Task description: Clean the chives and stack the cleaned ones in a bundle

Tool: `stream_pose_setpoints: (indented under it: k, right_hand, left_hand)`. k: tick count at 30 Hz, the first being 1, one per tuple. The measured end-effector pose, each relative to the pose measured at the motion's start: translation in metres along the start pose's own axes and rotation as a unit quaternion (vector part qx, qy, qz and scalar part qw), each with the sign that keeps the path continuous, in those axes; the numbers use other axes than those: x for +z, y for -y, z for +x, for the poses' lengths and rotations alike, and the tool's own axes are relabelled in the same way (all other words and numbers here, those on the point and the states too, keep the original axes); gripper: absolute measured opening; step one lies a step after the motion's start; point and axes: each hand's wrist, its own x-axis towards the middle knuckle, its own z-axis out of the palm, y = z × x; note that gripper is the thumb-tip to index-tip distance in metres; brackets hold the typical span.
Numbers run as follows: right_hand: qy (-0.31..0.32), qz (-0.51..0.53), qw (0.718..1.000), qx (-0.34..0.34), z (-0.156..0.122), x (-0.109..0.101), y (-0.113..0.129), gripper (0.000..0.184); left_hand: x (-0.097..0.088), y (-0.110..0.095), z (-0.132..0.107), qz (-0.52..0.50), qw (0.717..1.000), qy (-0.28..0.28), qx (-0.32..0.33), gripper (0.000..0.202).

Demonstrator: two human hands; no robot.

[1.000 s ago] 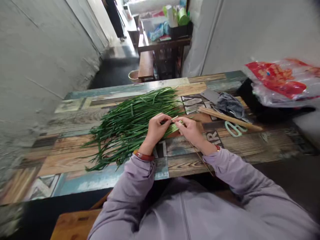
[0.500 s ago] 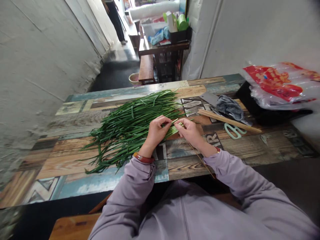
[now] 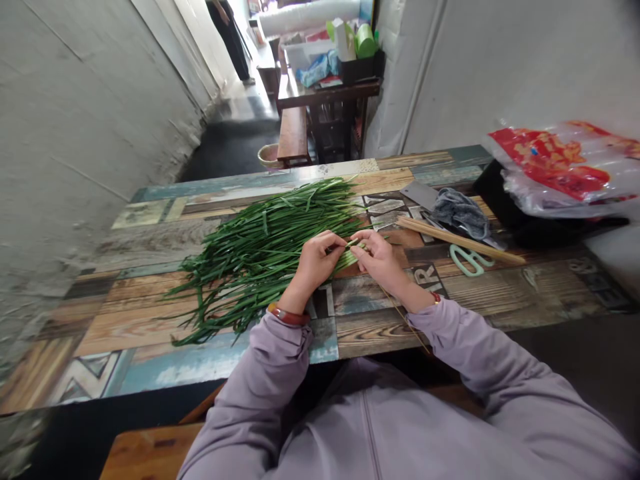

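Note:
A wide pile of garlic chives [image 3: 280, 227] lies on the wood-patterned table [image 3: 380, 333], dark leaves to the left and pale stem ends to the right. At those stem ends my left hand [image 3: 321, 259] pinches a chive stalk between thumb and fingers. My right hand [image 3: 377, 257] is closed close beside it, fingertips on the same pale stalk end. Thin brown sticks [image 3: 407, 321] run from under my right hand past the table's front edge; whether that hand holds them I cannot tell.
To the right lie a bundle of wooden skewers [image 3: 460, 241], pale green scissors [image 3: 470, 261], a grey cloth [image 3: 460, 215] and a flat grey blade [image 3: 419, 194]. A red and clear plastic package [image 3: 560, 163] rests on a black container [image 3: 540, 227]. Beyond stand a bench [image 3: 293, 133] and a person [image 3: 233, 40].
My fingertips have shifted slightly at the chive stalk, and the pale end between them shows less. The pile and the tools stay where they were.

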Motion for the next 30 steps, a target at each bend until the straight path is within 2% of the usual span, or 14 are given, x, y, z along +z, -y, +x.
stream_pose_setpoints:
  k: [5,10,15,18,24,30]
  right_hand:
    - [-0.003,-0.016,1.0,0.0,0.001,-0.002,-0.005,0.032]
    - [0.01,0.004,1.0,0.018,0.001,-0.006,0.001,0.042]
    - [-0.002,-0.016,1.0,0.025,0.002,-0.013,0.006,0.052]
    - [-0.024,-0.024,0.999,0.023,0.003,-0.016,0.005,0.054]
    - [-0.007,-0.123,0.992,-0.006,0.004,-0.015,0.002,0.045]
    - [-0.012,-0.175,0.984,-0.021,0.003,-0.009,-0.002,0.026]
  left_hand:
    - [-0.002,-0.003,0.0,0.007,0.999,0.031,0.025,0.017]
    - [-0.004,-0.005,-0.001,0.051,0.998,0.038,-0.007,0.022]
    - [-0.002,-0.003,-0.002,0.128,0.987,0.091,-0.032,0.029]
    - [-0.002,-0.002,-0.002,0.153,0.985,0.079,-0.024,0.028]
    - [-0.001,-0.009,-0.003,0.199,0.977,0.075,-0.026,0.026]
    - [0.004,-0.013,-0.006,0.264,0.958,0.108,-0.039,0.025]
